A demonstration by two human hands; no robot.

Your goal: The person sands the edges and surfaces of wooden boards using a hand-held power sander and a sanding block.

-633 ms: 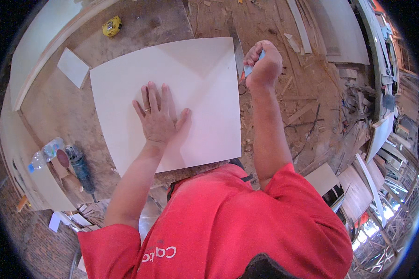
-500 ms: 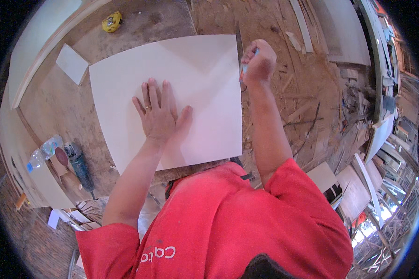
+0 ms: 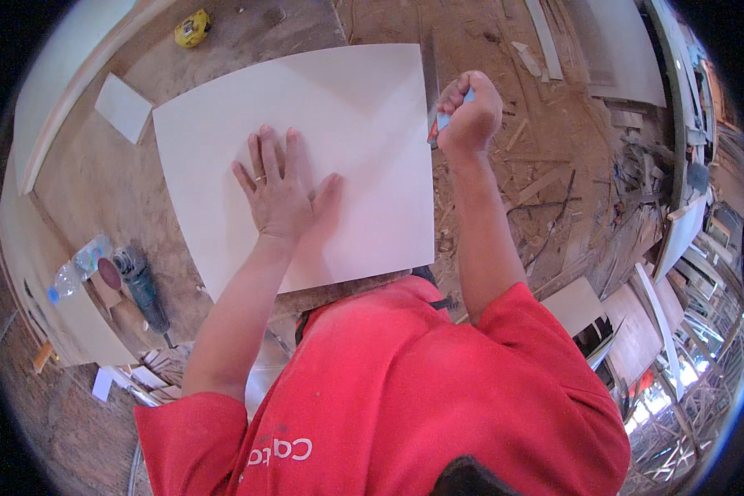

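Observation:
A large white board lies on the brown worktable in front of me. My left hand rests palm down on it, fingers spread and a ring on one of them. Just beyond the board's right edge, my right hand is closed in a fist around a slim tool with a blue and red handle. The tool's lower end is close to the edge; whether it touches I cannot tell. My fingers cover most of it, so its exact kind is hidden.
A yellow tape measure and a small white offcut lie beyond the board. To the left are an angle grinder with a reddish disc and clear plastic bottles. Wood scraps litter the ground at right.
My right hand has come nearer to me along the board's right edge and slightly outward, still gripping the tool. My left hand stays flat on the board. The whole view has shifted a little.

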